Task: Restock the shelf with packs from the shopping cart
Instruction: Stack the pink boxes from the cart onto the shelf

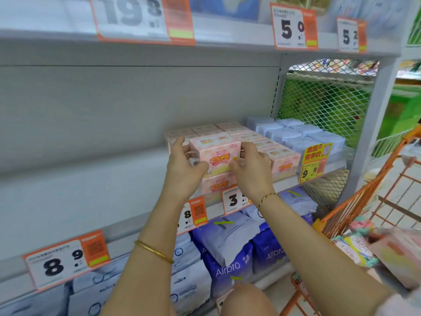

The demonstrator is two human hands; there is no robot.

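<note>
Upright pink pack [215, 153] atop another pink pack [215, 184], middle shelf [91, 176], orange shopping cart [364, 190] at right

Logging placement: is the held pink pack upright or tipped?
Upright: the pink pack shows its front label level; left hand and right hand grip its sides.

Bright, even store light falls from above, with soft shadow under the upper shelf [136, 53]. Wide-angle bending curves that shelf's edge. The big price tag [141, 19] on it is blurred, as are the packs in the shopping cart [364, 201].
</note>
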